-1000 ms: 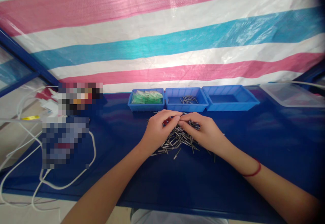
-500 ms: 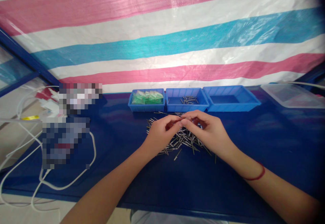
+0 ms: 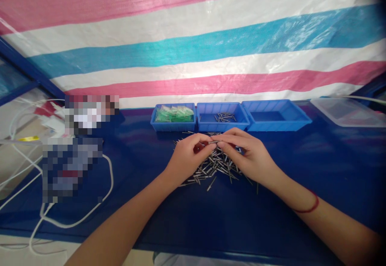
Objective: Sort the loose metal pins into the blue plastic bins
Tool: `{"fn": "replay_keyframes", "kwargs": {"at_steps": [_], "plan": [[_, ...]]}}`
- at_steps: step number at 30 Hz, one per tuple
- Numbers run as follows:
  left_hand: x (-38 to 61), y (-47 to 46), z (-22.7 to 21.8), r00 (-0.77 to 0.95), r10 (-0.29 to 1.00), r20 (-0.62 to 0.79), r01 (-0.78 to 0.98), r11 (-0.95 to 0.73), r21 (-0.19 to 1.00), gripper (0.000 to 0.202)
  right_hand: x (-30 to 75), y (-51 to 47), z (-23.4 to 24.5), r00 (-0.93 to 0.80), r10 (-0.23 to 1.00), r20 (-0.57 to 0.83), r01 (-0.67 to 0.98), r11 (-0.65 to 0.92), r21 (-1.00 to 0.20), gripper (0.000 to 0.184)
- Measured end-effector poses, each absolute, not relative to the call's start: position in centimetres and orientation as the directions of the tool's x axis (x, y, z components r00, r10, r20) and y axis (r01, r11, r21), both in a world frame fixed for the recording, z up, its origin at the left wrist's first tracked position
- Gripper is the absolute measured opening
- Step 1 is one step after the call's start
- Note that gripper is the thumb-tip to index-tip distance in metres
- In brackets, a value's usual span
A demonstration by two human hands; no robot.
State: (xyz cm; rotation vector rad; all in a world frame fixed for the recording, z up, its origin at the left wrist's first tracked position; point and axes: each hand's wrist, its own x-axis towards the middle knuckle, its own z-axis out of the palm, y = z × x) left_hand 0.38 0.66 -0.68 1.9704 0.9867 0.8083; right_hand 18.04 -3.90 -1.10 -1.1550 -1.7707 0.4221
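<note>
One striped sheet in pink, white and blue hangs behind one blue table. Three blue bins stand in a row along the table's far side: a left bin, a middle bin and a right bin. One clear plastic lid lies beyond the right bin, and a white cable loops at far left. Two bare hands, the left hand and the right hand, meet above a single pile of metal pins, too many to count, near the bins. Green packets, overlapping, fill the left bin; a small cluster of pins lies in the middle one. One red cord circles the right wrist. One metal pin spans the fingertips, thumb and forefinger of each hand pinched on it; whether the curled fingers hide more cannot be told. Half a second earlier, the fingertips covered that pin; now part of its shaft shows. The bins' contents look unchanged.
</note>
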Motion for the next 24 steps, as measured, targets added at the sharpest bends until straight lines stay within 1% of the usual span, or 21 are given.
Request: {"fn": "replay_keyframes", "kwargs": {"at_steps": [4, 8, 12, 14, 17, 19, 21, 24], "plan": [[0.2, 0.7, -0.5, 0.472, 0.846, 0.249, 0.380, -0.450, 0.808, 0.022, 17.7, -3.7, -1.5, -0.130, 0.807, 0.576, 0.608, 0.524, -0.597, 0.022], [-0.1, 0.8, -0.1, 0.496, 0.838, 0.226, 0.438, -0.466, 0.769, 0.028, 18.0, -3.1, -1.1, -0.144, 0.802, 0.580, 0.685, 0.504, -0.527, 0.022], [-1.2, 1.8, 0.2, 0.502, 0.833, 0.230, 0.531, -0.508, 0.678, 0.037, 19.8, -0.8, -0.1, -0.017, 0.756, 0.654, 0.835, 0.371, -0.407, 0.026], [-1.9, 2.7, 0.1, 0.503, 0.829, 0.246, 0.577, -0.533, 0.618, 0.034, 20.9, 0.8, 0.3, 0.017, 0.737, 0.675, 0.895, 0.290, -0.338, 0.029], [-3.0, 4.0, -0.2, 0.542, 0.800, 0.258, 0.628, -0.590, 0.508, 0.026, 21.9, 2.3, 0.5, -0.002, 0.746, 0.666, 0.950, 0.211, -0.232, 0.033], [-3.5, 4.6, -0.4, 0.599, 0.763, 0.243, 0.637, -0.638, 0.433, 0.023, 22.0, 2.1, 0.3, -0.016, 0.753, 0.658, 0.958, 0.199, -0.205, 0.033], [-3.7, 4.7, -0.5, 0.668, 0.714, 0.211, 0.614, -0.689, 0.385, 0.021, 21.7, 1.1, 0.0, -0.028, 0.761, 0.648, 0.955, 0.211, -0.207, 0.030], [-3.3, 4.0, -0.1, 0.755, 0.630, 0.183, 0.528, -0.749, 0.401, 0.018, 21.0, -1.0, -0.8, -0.038, 0.785, 0.618, 0.938, 0.241, -0.250, 0.024]]}}
